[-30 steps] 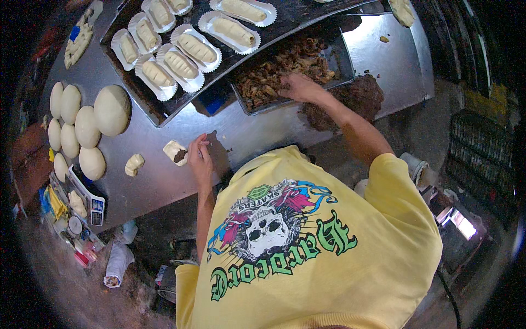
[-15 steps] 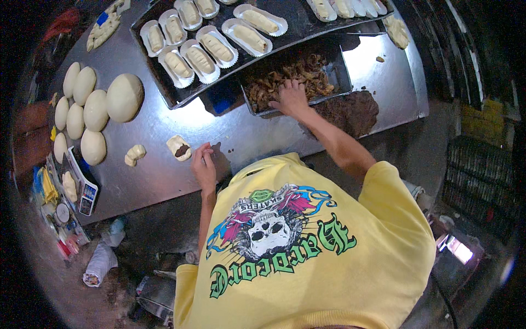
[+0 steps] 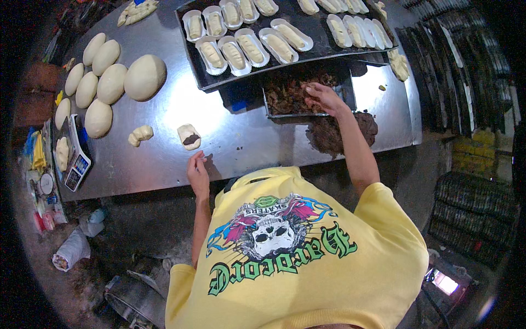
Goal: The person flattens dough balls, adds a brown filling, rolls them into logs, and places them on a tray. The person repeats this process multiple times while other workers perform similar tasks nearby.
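Note:
My right hand (image 3: 324, 98) is above a metal pan (image 3: 291, 115) of shredded brown filling (image 3: 290, 93), its fingers pinched on a bit of that filling. At the table's near edge, my left hand (image 3: 197, 169) is loosely curled with fingers apart and nothing visible in it. Just beyond its fingertips lies a flattened piece of dough (image 3: 185, 130) with a dark brown paste (image 3: 192, 140) on its near part. Left of that rests a small curved dough piece (image 3: 141, 135). A mound of dark paste (image 3: 359, 134) spreads on the table under my right forearm.
A black baking tray (image 3: 241, 77) holds several shaped doughs in white paper cups (image 3: 249, 46) at the back. Large dough balls (image 3: 145, 78) sit at the left, near a digital scale (image 3: 78, 164) bearing dough. More dough (image 3: 399, 64) lies at the far right.
My right hand has lifted from within the filling, its fingers now pinched. My left hand stays near the flattened dough. The whole view has shifted with my head.

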`<state>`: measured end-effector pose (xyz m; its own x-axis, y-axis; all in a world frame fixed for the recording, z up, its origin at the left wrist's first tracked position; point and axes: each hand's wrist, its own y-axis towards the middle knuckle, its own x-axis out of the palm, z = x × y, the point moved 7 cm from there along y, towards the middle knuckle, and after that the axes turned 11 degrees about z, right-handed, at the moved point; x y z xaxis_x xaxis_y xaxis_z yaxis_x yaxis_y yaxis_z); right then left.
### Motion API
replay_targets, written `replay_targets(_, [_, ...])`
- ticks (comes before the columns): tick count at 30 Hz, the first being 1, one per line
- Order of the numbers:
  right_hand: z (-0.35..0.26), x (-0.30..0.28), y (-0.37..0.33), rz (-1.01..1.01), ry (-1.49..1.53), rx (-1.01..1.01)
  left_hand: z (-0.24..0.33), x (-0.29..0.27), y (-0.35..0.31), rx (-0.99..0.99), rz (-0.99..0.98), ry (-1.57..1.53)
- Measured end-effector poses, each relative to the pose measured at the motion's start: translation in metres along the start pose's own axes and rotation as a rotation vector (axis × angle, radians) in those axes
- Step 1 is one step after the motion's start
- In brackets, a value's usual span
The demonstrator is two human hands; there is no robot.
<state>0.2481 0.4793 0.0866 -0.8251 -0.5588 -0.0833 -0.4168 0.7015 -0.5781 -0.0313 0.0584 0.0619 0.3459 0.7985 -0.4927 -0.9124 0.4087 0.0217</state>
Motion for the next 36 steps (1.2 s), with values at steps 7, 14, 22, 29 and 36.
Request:
replay_targets(7, [-0.001,-0.006,-0.002,0.225,-0.505,-0.115,-0.017,-0.030,0.007,0.038,-0.034,-0.005])
replay_targets(14, [0.000,-0.010,-0.005,0.244,-0.143,-0.141,-0.034,-0.059,0.024,0.002,-0.053,-0.007])
replay_targets(22, [0.003,0.156,-0.031,-0.134,-0.266,-0.219,-0.050,-0.067,0.056,0.014,-0.105,0.001])
replay_targets(29, [0.008,0.382,-0.063,-0.286,-0.549,-0.883,-0.043,-0.049,0.088,0.038,-0.349,0.153])
replay_targets(36, [0.037,0.399,-0.048,-0.172,-0.570,-0.965,-0.032,-0.030,0.116,0.306,-0.205,0.061])
